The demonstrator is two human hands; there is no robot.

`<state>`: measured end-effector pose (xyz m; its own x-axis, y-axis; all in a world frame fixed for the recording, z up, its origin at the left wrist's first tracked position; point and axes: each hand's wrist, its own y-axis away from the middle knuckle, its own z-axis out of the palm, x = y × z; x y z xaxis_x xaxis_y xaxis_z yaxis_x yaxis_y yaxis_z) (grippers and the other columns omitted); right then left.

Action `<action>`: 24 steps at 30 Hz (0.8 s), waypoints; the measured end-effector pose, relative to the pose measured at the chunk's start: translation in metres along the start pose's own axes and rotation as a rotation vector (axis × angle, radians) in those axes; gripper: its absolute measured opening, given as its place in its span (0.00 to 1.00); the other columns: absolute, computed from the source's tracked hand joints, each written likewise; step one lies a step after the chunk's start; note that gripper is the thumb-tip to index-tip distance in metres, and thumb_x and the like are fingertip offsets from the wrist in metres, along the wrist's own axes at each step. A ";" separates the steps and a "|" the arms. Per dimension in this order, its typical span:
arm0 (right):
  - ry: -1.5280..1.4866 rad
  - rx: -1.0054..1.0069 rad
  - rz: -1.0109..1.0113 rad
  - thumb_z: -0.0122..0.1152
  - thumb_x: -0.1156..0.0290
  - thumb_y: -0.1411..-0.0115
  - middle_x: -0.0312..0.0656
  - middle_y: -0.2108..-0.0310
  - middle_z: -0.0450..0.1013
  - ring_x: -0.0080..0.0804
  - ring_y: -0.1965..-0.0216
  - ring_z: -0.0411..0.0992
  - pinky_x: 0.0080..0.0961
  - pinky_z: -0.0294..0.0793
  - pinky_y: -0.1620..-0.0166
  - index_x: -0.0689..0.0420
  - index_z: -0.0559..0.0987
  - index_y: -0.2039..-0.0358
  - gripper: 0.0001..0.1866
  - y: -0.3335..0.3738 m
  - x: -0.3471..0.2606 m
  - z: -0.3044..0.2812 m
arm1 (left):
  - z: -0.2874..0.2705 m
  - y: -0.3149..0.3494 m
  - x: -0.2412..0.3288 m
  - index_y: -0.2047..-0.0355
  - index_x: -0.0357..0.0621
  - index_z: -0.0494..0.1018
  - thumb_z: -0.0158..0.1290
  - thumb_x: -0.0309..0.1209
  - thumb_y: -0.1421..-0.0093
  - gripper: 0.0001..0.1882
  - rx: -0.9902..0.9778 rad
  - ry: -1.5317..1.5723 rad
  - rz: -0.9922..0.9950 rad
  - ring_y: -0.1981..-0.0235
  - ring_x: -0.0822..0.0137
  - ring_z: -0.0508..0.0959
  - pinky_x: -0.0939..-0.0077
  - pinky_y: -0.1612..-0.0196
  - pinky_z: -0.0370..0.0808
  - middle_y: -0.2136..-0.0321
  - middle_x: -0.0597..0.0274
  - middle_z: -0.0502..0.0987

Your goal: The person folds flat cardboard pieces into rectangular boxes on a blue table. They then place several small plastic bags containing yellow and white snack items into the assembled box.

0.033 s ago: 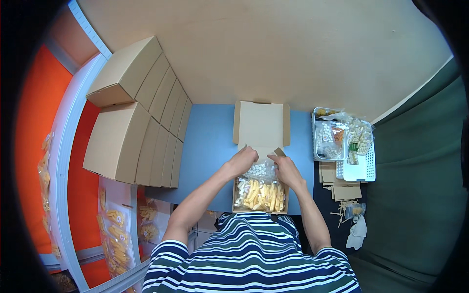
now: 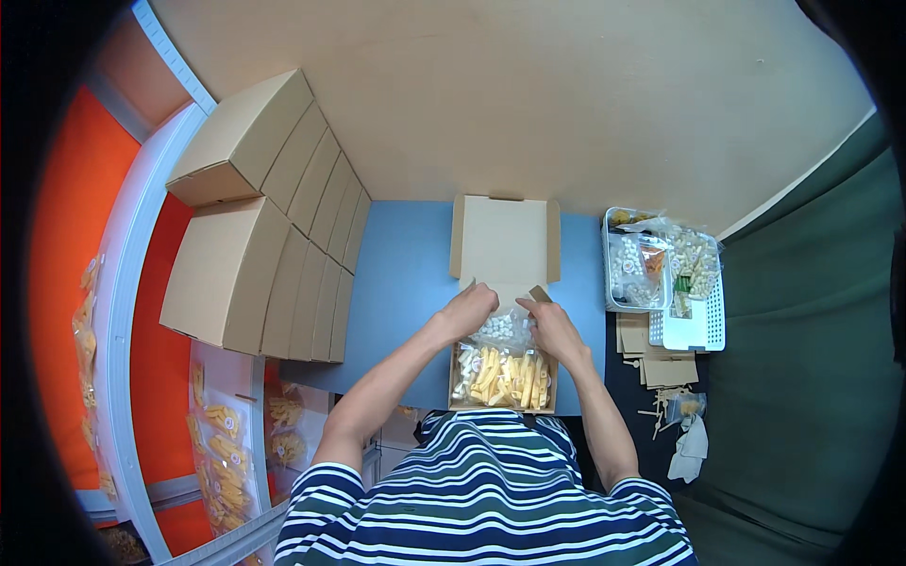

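Observation:
An open flat cardboard box (image 2: 505, 241) lies on the blue table top (image 2: 406, 274), its lid folded back away from me. A clear bag of yellow sticks (image 2: 505, 379) fills the box's near half. Above it I hold a small clear bag of white pieces (image 2: 503, 328) between both hands. My left hand (image 2: 469, 309) pinches the bag's left edge. My right hand (image 2: 552, 330) grips its right edge, beside a raised side flap of the box.
Two rows of closed cardboard boxes (image 2: 269, 170) stand at the left. White baskets (image 2: 703, 330) with small filled bags sit at the right, with flat cardboard pieces (image 2: 651, 358) and small wooden utensils below them. Orange bins (image 2: 222, 443) at lower left hold bags of yellow sticks.

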<state>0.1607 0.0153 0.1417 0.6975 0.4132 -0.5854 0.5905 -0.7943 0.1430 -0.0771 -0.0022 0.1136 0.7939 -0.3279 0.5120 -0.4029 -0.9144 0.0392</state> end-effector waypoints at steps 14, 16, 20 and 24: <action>-0.011 -0.088 -0.009 0.57 0.84 0.43 0.67 0.59 0.81 0.63 0.54 0.82 0.46 0.82 0.47 0.65 0.83 0.43 0.25 -0.012 0.013 -0.001 | 0.022 0.003 0.022 0.48 0.30 0.79 0.50 0.22 0.37 0.18 0.046 0.195 -0.018 0.48 0.38 0.80 0.48 0.43 0.76 0.54 0.34 0.82; -0.082 -0.003 -0.012 0.56 0.84 0.42 0.67 0.58 0.81 0.65 0.53 0.81 0.47 0.81 0.47 0.66 0.81 0.42 0.26 -0.011 0.014 -0.006 | 0.020 -0.001 0.031 0.45 0.29 0.78 0.49 0.23 0.35 0.19 -0.080 0.196 -0.071 0.47 0.38 0.80 0.47 0.42 0.76 0.54 0.34 0.82; -0.154 0.061 -0.058 0.55 0.85 0.41 0.69 0.57 0.80 0.67 0.51 0.79 0.49 0.79 0.46 0.69 0.80 0.42 0.25 -0.013 0.019 -0.007 | 0.032 0.001 0.030 0.45 0.31 0.78 0.51 0.27 0.33 0.19 -0.033 0.211 -0.035 0.48 0.38 0.80 0.45 0.43 0.75 0.55 0.36 0.82; -0.112 -0.055 -0.036 0.53 0.86 0.42 0.71 0.57 0.79 0.67 0.50 0.79 0.51 0.79 0.45 0.69 0.81 0.43 0.25 -0.004 0.015 0.004 | 0.044 -0.003 0.019 0.46 0.34 0.80 0.52 0.30 0.31 0.18 -0.121 0.123 -0.022 0.50 0.39 0.78 0.45 0.44 0.74 0.57 0.40 0.81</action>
<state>0.1672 0.0226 0.1290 0.6273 0.3867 -0.6760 0.6381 -0.7528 0.1616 -0.0408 -0.0157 0.0852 0.7448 -0.2697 0.6104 -0.4436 -0.8835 0.1508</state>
